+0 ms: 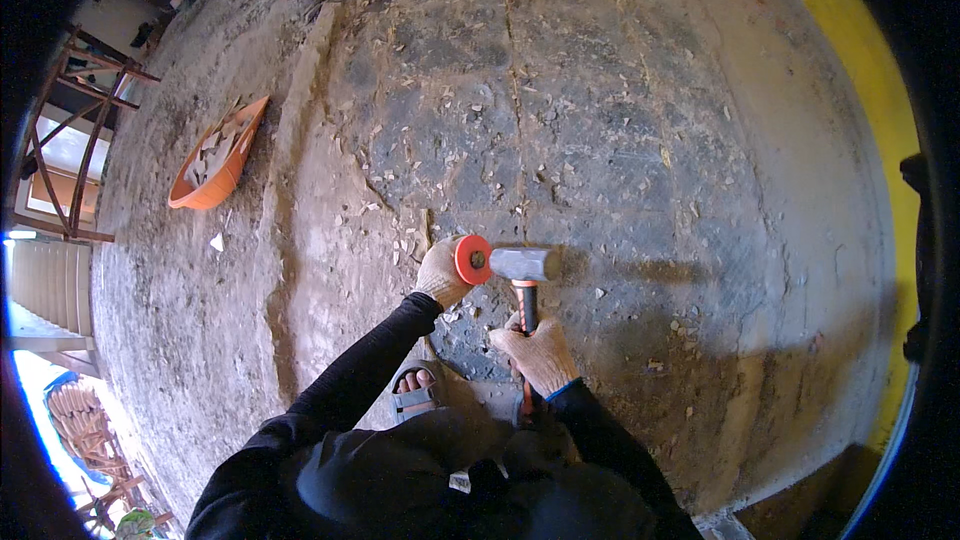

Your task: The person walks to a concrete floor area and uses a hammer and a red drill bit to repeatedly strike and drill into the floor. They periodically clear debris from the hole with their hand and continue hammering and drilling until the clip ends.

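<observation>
My left hand (440, 272), in a pale knit glove, is closed around a chisel whose round orange hand guard (472, 260) faces the camera; the chisel's tip is hidden behind hand and guard. My right hand (541, 352), also gloved, grips the black and orange handle of a steel club hammer (524, 266). The hammer's head lies level against the chisel's struck end, just right of the guard. Both black sleeves come in from the lower edge. Under the tools is a rough grey concrete floor (600, 140) littered with pale chips.
An orange pan (215, 160) full of rubble sits at the left on the floor. My sandalled foot (413, 392) rests below the left hand. A yellow wall (880, 110) curves along the right rim. Wooden frames and stairs stand at the far left.
</observation>
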Demonstrator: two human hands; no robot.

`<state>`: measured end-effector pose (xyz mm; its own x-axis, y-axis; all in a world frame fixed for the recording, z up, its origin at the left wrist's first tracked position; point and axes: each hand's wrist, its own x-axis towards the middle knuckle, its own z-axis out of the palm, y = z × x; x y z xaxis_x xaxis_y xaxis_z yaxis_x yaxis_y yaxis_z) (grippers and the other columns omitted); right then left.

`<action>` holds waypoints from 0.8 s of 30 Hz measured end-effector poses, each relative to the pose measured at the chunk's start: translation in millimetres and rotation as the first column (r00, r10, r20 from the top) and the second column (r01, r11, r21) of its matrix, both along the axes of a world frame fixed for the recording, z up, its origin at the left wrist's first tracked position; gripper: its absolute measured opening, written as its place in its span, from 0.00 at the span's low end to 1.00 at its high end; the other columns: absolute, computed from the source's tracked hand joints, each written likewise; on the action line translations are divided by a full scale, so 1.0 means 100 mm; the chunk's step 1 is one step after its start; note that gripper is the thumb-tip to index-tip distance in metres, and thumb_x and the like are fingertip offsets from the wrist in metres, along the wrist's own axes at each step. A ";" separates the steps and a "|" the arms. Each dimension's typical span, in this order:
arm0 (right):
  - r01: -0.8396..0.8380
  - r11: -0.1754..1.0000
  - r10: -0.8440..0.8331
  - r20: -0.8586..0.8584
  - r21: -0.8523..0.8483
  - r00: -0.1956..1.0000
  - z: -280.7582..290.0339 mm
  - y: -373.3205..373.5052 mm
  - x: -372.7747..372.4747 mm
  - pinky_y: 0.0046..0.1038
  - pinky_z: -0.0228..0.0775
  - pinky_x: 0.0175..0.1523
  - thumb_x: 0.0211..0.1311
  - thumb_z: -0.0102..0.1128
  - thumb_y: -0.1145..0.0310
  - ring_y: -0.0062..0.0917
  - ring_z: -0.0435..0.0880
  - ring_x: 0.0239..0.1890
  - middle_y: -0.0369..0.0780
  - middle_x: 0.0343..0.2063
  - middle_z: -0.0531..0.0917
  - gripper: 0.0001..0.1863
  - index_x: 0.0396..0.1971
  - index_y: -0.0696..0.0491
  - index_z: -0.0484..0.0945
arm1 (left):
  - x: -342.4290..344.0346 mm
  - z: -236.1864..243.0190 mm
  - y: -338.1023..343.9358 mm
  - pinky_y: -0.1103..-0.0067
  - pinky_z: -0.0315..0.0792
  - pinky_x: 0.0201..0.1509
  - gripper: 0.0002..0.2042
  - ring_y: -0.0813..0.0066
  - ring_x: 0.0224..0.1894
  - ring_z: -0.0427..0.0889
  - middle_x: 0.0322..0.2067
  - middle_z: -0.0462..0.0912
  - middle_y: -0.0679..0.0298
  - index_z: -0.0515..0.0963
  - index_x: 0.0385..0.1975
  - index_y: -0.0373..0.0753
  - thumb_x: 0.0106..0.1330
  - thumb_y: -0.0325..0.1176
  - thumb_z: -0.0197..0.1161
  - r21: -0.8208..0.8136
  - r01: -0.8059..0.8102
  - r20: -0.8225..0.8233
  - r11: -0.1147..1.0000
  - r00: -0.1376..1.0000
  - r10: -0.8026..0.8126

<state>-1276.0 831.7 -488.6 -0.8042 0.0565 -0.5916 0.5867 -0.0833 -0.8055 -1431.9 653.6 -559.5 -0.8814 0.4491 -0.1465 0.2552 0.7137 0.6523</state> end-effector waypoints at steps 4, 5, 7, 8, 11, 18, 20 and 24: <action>0.083 0.989 -0.077 0.054 -0.124 0.996 -0.11 -0.05 0.06 0.25 0.67 0.22 0.59 0.72 0.67 0.16 0.76 0.17 0.31 0.17 0.78 0.10 0.26 0.50 0.77 | 0.00 0.00 0.00 0.65 0.81 0.51 0.17 0.50 0.47 0.88 0.42 0.89 0.52 0.86 0.44 0.40 0.57 0.40 0.76 0.022 0.006 -0.069 1.000 0.998 -0.004; -0.007 0.996 0.016 0.090 -0.093 0.996 -0.15 -0.06 0.04 0.24 0.67 0.23 0.59 0.72 0.67 0.16 0.76 0.17 0.31 0.18 0.77 0.10 0.26 0.50 0.77 | 0.00 -0.01 -0.01 0.65 0.81 0.51 0.17 0.50 0.47 0.88 0.42 0.89 0.53 0.86 0.44 0.40 0.57 0.41 0.76 0.015 -0.002 -0.070 1.000 0.998 0.003; -0.078 0.996 0.082 0.110 -0.042 0.991 -0.19 -0.03 0.04 0.25 0.68 0.23 0.57 0.73 0.66 0.16 0.76 0.17 0.31 0.18 0.78 0.11 0.26 0.50 0.77 | 0.00 -0.02 -0.01 0.65 0.81 0.52 0.18 0.50 0.47 0.88 0.42 0.89 0.53 0.86 0.45 0.41 0.57 0.41 0.76 -0.054 -0.020 -0.074 0.998 0.997 0.016; -0.055 0.998 0.057 0.104 -0.023 0.993 -0.21 0.00 0.05 0.25 0.69 0.23 0.56 0.73 0.65 0.17 0.76 0.16 0.31 0.17 0.78 0.12 0.25 0.50 0.76 | 0.00 -0.02 -0.01 0.65 0.81 0.52 0.18 0.50 0.47 0.88 0.42 0.89 0.53 0.86 0.45 0.41 0.57 0.41 0.76 0.011 0.019 -0.050 1.000 0.999 -0.019; -0.012 0.999 0.024 0.234 -0.053 0.972 -0.18 0.08 0.19 0.27 0.68 0.22 0.53 0.75 0.65 0.17 0.76 0.16 0.32 0.18 0.79 0.12 0.26 0.51 0.78 | 0.04 -0.04 0.02 0.63 0.81 0.51 0.19 0.48 0.47 0.87 0.42 0.88 0.53 0.86 0.46 0.44 0.56 0.44 0.76 -0.090 0.093 0.019 0.992 0.996 -0.092; 0.436 0.848 -0.386 0.210 -0.303 0.898 -0.02 0.02 0.21 0.22 0.65 0.22 0.56 0.74 0.70 0.15 0.73 0.18 0.33 0.25 0.83 0.09 0.34 0.53 0.82 | 0.05 -0.05 0.02 0.61 0.81 0.49 0.20 0.45 0.45 0.87 0.40 0.87 0.51 0.85 0.47 0.44 0.56 0.45 0.75 0.041 0.049 -0.109 0.998 0.993 -0.045; 0.350 0.900 -0.311 0.177 -0.261 0.934 -0.02 -0.03 0.11 0.22 0.63 0.22 0.56 0.75 0.69 0.14 0.73 0.18 0.31 0.22 0.81 0.08 0.32 0.52 0.82 | 0.05 -0.03 0.03 0.61 0.81 0.49 0.20 0.45 0.44 0.87 0.40 0.87 0.51 0.85 0.47 0.44 0.57 0.45 0.75 0.010 0.044 -0.078 0.999 0.996 -0.043; 0.081 0.979 -0.048 0.176 -0.185 0.983 -0.07 0.01 -0.06 0.21 0.59 0.21 0.56 0.75 0.69 0.13 0.71 0.17 0.29 0.20 0.77 0.09 0.29 0.51 0.80 | 0.03 -0.02 0.08 0.60 0.80 0.48 0.21 0.44 0.44 0.87 0.40 0.87 0.50 0.85 0.47 0.44 0.56 0.45 0.76 -0.032 0.055 -0.019 0.998 0.998 -0.056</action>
<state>-1282.4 833.2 -495.1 -0.6893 -0.0224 -0.7241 0.7020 -0.2677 -0.6600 -1428.8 661.5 -561.2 -0.8581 0.4930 -0.1439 0.3080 0.7181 0.6241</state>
